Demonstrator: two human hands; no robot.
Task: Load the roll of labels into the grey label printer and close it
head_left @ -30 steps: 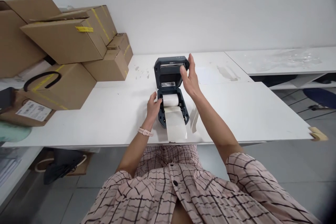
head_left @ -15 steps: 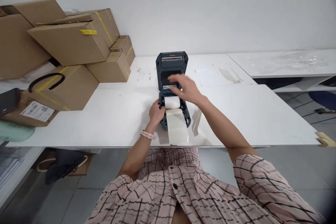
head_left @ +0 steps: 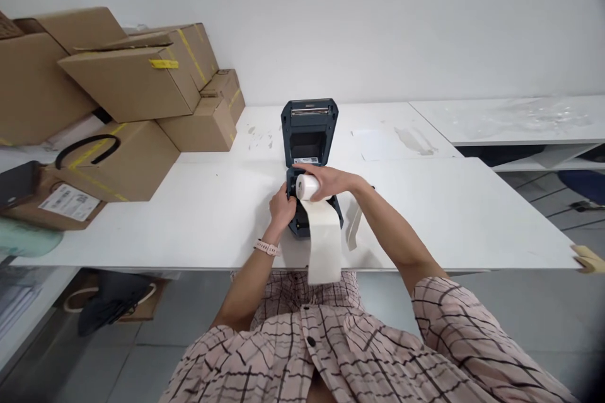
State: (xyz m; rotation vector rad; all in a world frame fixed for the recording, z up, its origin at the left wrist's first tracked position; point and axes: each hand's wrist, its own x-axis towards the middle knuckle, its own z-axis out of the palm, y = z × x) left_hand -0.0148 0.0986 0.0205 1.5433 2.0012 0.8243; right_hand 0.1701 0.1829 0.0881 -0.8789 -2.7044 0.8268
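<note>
A dark blue-grey label printer (head_left: 309, 133) stands on the white table with its lid raised. Over its body, my right hand (head_left: 328, 181) is wrapped round a white label roll (head_left: 305, 187), whose left end is tilted into view. A pale strip of labels (head_left: 325, 245) hangs from the roll past the table's front edge. My left hand (head_left: 282, 208) grips the left side of the printer body, its thumb at the inner edge. Just right of the printer lies a narrow loose paper strip (head_left: 354, 227).
Cardboard boxes (head_left: 127, 82) are piled at the left of the white table (head_left: 425, 201). A black curved handle (head_left: 87, 145) rests before them. Clear plastic (head_left: 543, 113) lies at the far right, and a blue chair (head_left: 581, 184) stands beyond the table's right end.
My right hand has closed on the roll and lifted it out of its seat, turned slightly. The label strip has shifted with it and now hangs beyond the table edge.
</note>
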